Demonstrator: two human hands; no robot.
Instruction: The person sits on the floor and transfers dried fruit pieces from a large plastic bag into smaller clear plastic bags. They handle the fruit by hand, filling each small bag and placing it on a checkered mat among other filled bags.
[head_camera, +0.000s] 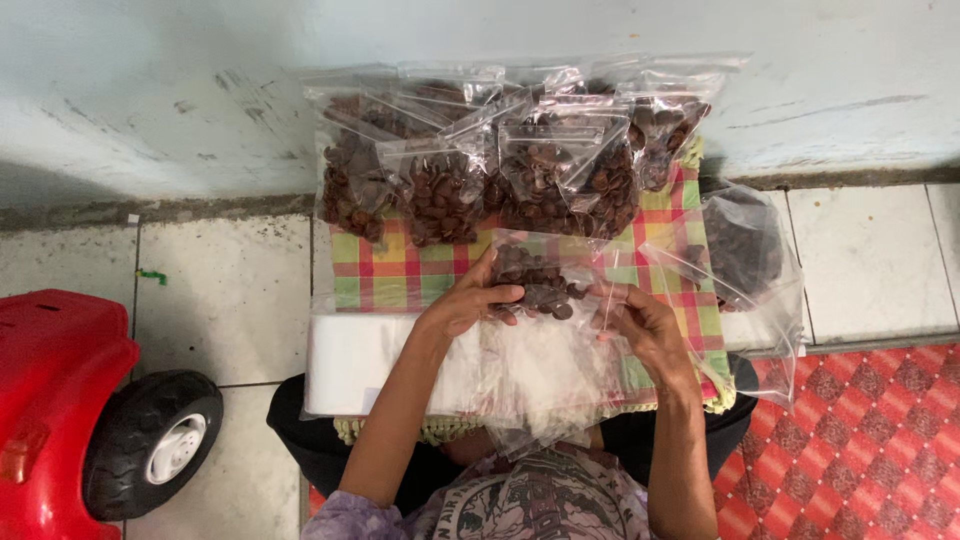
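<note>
The fingertips of both hands are partly lost behind clear plastic, and the person's legs are hidden under the checked cloth (400, 275) and a white stack of flat plastic bags (350, 365) at the near left. A red toy car (70, 400) is cut off by the left edge, only one black wheel showing. At the right a large loose plastic bag (750, 260) holds something dark that is hard to make out.

The small clear zip bag (540, 275) sits in the middle of the cloth, between the two hands. It is part filled with dark brown, round, flat chocolate pieces, gathered toward its near end; the far end is empty and glossy.

The left hand (465, 305) grips the bag's left side, fingers closed over the plastic and thumb on top. The right hand (640, 320) pinches the bag's right edge between thumb and fingers.

Farther off, a row of filled zip bags (500, 160) of the same brown pieces leans against the pale wall (150, 90).
</note>
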